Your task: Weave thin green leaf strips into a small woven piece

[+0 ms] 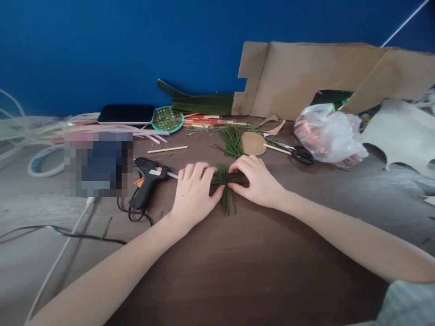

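Two containers stand beyond the hands. Farther out and to the right of the right hand, I see a translucent plastic bag (341, 131) with reddish contents, too blurred by the film to identify. Beyond the left hand and slightly to its left lies a round case (167, 131) with a teal rim; small pale dots show across its face, over a green ground.

Centrally, between the two hands, a cross of green strips (223, 177) lies on the desk (244, 267), one set running from hand to hand and the other set across it. The left hand (196, 192) meets its left side, thumb and forefinger parted, the other fingers bent. The right hand (258, 181) meets its right side, thumb and forefinger likewise apart about the strips. From my remote station I cannot tell whether either hand pinches the strips or merely steadies them.

Just beyond the right hand I note a brown disc (254, 143) beside a bundle of loose green strips (231, 142); farther right are black-handled scissors (302, 155). To the left of the left hand rests a black glue gun (149, 179), a pale stick projecting from it toward that hand.
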Demonstrator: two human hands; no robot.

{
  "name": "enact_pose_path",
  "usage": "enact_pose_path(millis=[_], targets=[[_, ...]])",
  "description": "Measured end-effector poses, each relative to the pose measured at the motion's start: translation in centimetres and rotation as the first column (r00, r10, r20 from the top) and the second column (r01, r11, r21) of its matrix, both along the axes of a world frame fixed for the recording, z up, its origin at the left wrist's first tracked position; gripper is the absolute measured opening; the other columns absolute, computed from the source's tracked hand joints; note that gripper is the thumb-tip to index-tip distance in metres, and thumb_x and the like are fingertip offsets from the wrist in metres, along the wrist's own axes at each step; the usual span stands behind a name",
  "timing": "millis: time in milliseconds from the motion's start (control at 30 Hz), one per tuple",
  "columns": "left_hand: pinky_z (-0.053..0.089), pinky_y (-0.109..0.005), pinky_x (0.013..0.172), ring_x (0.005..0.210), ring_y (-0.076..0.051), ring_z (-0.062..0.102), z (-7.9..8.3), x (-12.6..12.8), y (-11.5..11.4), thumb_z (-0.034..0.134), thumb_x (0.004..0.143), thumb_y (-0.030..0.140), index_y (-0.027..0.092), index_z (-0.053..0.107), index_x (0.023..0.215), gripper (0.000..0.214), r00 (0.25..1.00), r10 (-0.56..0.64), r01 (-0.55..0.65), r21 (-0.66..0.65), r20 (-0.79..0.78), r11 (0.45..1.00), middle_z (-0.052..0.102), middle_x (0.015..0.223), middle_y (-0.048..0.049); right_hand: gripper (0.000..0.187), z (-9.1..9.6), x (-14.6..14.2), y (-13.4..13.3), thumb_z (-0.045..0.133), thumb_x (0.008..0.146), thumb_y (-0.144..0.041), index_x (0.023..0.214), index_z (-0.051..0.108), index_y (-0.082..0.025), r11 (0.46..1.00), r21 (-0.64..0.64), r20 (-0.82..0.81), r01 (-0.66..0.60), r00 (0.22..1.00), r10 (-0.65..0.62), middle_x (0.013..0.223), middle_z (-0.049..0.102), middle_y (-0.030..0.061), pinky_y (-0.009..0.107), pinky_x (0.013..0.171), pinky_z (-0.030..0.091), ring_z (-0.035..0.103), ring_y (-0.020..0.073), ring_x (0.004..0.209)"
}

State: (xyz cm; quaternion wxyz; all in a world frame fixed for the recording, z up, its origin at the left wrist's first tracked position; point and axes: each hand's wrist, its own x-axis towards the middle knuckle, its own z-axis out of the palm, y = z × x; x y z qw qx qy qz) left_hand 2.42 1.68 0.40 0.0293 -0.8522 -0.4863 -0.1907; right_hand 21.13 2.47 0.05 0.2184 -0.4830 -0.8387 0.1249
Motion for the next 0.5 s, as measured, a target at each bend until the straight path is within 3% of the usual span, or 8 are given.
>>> enact_pose_path(millis=[500], targets=[[0.037,-0.042,0.085,0.097,-0.026,0.043,-0.41,0.00,0.34,0.053,0.082,0.024,0.018,0.056,0.104,0.022,0.997,-0.066,0.070,-0.080,0.043,0.994,0.050,0.104,-0.0095,0.017,0.14,-0.29,-0.20,0.058,0.079,-0.030,0.092,0.053,-0.020,1.000,-0.008,0.025,0.005,1.000,-0.005,0.096,0.057,0.0060,0.037,0.078,0.034,0.046,0.0235,0.093]])
